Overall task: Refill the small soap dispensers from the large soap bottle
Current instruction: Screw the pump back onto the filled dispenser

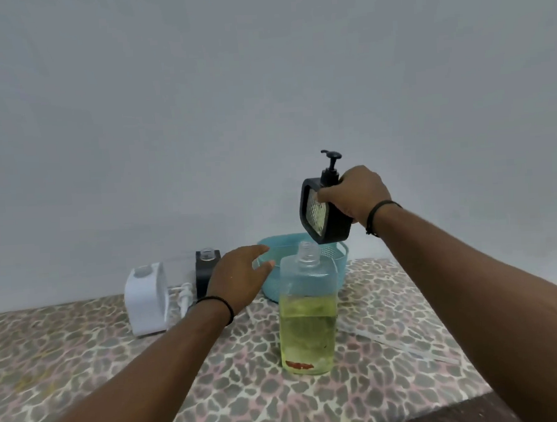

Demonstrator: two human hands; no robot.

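Note:
A large clear soap bottle (308, 320) stands uncapped on the table, about half full of yellow-green liquid. My right hand (357, 194) grips a black soap dispenser (319, 213) with its pump on, held in the air above and behind the bottle. My left hand (238, 275) hovers with relaxed fingers to the left of the bottle, holding nothing. Behind that hand stands a second black dispenser (205, 264) with no pump in its neck. A white dispenser (147, 298), also without its pump, stands further left.
A teal plastic basket (333, 256) sits behind the big bottle by the grey wall. A loose white pump (184, 296) lies between the white and black dispensers. Clear pump tubes (406, 343) lie on the patterned tabletop (83, 353) at right. The table's edge runs along the lower right.

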